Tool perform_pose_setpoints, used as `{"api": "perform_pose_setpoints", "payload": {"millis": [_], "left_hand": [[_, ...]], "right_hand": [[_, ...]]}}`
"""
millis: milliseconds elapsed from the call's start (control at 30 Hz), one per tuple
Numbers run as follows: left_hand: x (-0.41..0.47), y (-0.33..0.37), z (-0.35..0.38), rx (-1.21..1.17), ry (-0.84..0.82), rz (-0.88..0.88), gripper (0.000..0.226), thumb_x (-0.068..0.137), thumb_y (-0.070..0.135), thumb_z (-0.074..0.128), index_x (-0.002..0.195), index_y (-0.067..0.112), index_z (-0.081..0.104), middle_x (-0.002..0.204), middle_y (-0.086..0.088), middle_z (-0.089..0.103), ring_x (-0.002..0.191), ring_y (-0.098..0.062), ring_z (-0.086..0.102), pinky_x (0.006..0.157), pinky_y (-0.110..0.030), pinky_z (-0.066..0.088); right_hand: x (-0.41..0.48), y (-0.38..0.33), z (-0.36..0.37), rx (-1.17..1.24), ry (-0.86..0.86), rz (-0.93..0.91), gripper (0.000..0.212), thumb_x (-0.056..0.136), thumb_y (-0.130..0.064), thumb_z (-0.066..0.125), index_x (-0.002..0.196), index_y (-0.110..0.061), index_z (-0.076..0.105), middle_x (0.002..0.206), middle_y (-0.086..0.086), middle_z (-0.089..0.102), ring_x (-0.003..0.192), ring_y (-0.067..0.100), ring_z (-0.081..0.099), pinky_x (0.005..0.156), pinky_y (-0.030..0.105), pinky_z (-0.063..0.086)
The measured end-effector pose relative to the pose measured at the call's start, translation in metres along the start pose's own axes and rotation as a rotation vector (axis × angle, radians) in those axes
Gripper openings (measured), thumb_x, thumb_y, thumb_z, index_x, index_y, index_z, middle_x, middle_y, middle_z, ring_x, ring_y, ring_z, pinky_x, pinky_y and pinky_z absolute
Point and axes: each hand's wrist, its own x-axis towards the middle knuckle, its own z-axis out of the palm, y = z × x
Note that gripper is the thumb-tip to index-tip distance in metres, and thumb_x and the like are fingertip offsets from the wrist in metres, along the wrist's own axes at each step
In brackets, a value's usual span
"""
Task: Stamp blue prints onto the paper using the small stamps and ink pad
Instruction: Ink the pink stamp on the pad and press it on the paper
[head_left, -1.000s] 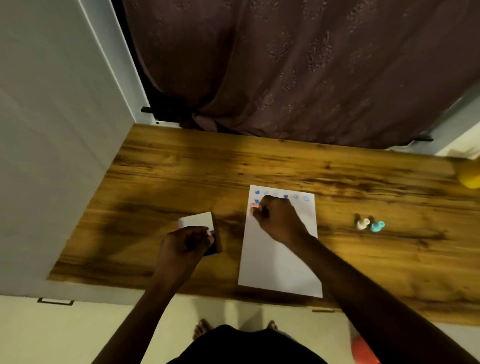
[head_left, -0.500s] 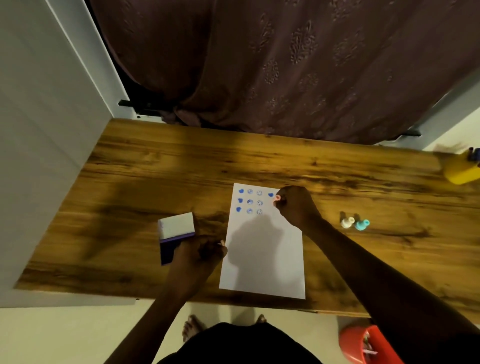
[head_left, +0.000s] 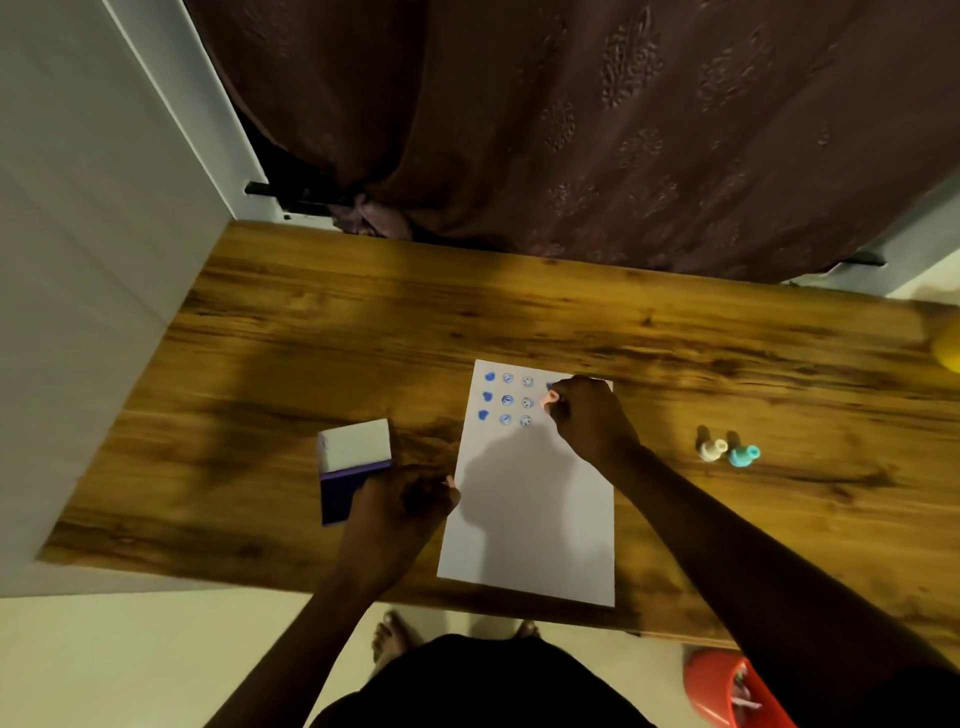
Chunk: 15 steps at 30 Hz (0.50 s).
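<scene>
A white paper (head_left: 535, 519) lies on the wooden table (head_left: 311, 332) with three columns of blue prints (head_left: 506, 399) at its top left. My right hand (head_left: 587, 421) is closed on a small pink stamp (head_left: 550, 400) held down at the paper's upper right, beside a fourth-column print. My left hand (head_left: 400, 506) rests at the paper's left edge, touching the open blue ink pad (head_left: 343, 486), whose white lid (head_left: 356, 441) stands up. Two more small stamps, one cream (head_left: 711, 449) and one teal (head_left: 744, 455), stand to the right of the paper.
A dark curtain (head_left: 571, 130) hangs behind the table. A white wall panel (head_left: 78, 260) borders the left side. A yellow object (head_left: 948, 345) sits at the table's far right edge. An orange-red container (head_left: 727, 691) is on the floor at lower right.
My right hand has moved from the paper's top-left to its upper right, leaving more rows of prints. My left hand shifted from over the ink pad to its right side, by the paper's edge.
</scene>
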Motion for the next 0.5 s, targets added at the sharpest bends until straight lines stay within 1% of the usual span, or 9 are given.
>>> {"api": "perform_pose_setpoints", "payload": {"millis": [67, 133, 200, 267, 300, 367, 433, 500], "left_hand": [[0.002, 0.001, 0.002, 0.017, -0.009, -0.003, 0.026, 0.085, 0.023, 0.08, 0.078, 0.04, 0.062, 0.086, 0.015, 0.075, 0.082, 0.0, 0.072, 0.078, -0.008, 0.043], [0.002, 0.001, 0.003, 0.03, -0.012, -0.004, 0.027, 0.085, 0.022, 0.08, 0.076, 0.04, 0.062, 0.08, 0.017, 0.074, 0.076, 0.001, 0.072, 0.075, -0.004, 0.043], [0.003, 0.001, 0.005, 0.027, -0.007, -0.004, 0.028, 0.085, 0.022, 0.08, 0.075, 0.04, 0.062, 0.077, 0.018, 0.073, 0.079, 0.008, 0.07, 0.066, 0.001, 0.044], [0.003, 0.002, 0.004, 0.024, -0.004, -0.008, 0.025, 0.085, 0.024, 0.08, 0.077, 0.04, 0.063, 0.081, 0.019, 0.074, 0.084, 0.012, 0.068, 0.067, 0.002, 0.043], [0.003, 0.003, 0.003, 0.017, -0.003, -0.008, 0.023, 0.085, 0.025, 0.08, 0.078, 0.04, 0.064, 0.084, 0.018, 0.075, 0.084, 0.01, 0.069, 0.071, 0.0, 0.042], [0.002, 0.003, 0.001, -0.016, -0.001, -0.006, 0.021, 0.085, 0.025, 0.08, 0.082, 0.039, 0.066, 0.089, 0.015, 0.077, 0.085, 0.003, 0.072, 0.079, -0.008, 0.045], [0.001, 0.003, -0.002, -0.05, 0.007, -0.01, 0.02, 0.085, 0.023, 0.08, 0.085, 0.038, 0.066, 0.093, 0.013, 0.078, 0.091, -0.003, 0.073, 0.085, -0.016, 0.048], [-0.002, 0.005, -0.006, -0.071, 0.018, -0.006, 0.02, 0.085, 0.022, 0.08, 0.089, 0.037, 0.068, 0.093, 0.013, 0.078, 0.092, -0.004, 0.073, 0.087, -0.02, 0.051]], "right_hand": [[-0.001, 0.001, 0.002, -0.014, 0.002, 0.0, 0.039, 0.104, -0.026, 0.053, 0.137, -0.008, 0.062, 0.132, 0.012, 0.067, 0.119, 0.027, 0.063, 0.103, 0.035, 0.05], [-0.002, 0.001, 0.005, -0.037, 0.009, -0.001, 0.039, 0.104, -0.026, 0.053, 0.138, -0.009, 0.061, 0.132, 0.012, 0.066, 0.12, 0.027, 0.062, 0.103, 0.034, 0.049], [-0.001, 0.001, 0.007, -0.049, 0.021, 0.002, 0.04, 0.103, -0.026, 0.054, 0.138, -0.009, 0.061, 0.132, 0.012, 0.066, 0.119, 0.026, 0.063, 0.102, 0.033, 0.049], [-0.001, 0.002, 0.007, -0.063, 0.026, 0.009, 0.04, 0.103, -0.027, 0.054, 0.137, -0.01, 0.062, 0.13, 0.011, 0.067, 0.117, 0.026, 0.064, 0.099, 0.031, 0.049], [-0.002, 0.002, 0.007, -0.067, 0.027, 0.013, 0.04, 0.103, -0.028, 0.055, 0.137, -0.01, 0.062, 0.13, 0.011, 0.068, 0.116, 0.026, 0.064, 0.098, 0.031, 0.049], [-0.002, 0.001, 0.006, -0.071, 0.027, 0.012, 0.039, 0.102, -0.029, 0.055, 0.136, -0.01, 0.063, 0.13, 0.011, 0.068, 0.117, 0.026, 0.064, 0.098, 0.031, 0.049], [0.0, 0.001, 0.004, -0.048, 0.025, 0.018, 0.038, 0.101, -0.028, 0.057, 0.133, -0.01, 0.065, 0.13, 0.011, 0.069, 0.117, 0.026, 0.065, 0.1, 0.032, 0.05], [0.003, 0.002, 0.0, 0.008, 0.002, 0.025, 0.035, 0.1, -0.027, 0.059, 0.128, -0.008, 0.069, 0.129, 0.011, 0.069, 0.115, 0.027, 0.065, 0.1, 0.033, 0.052]]}}
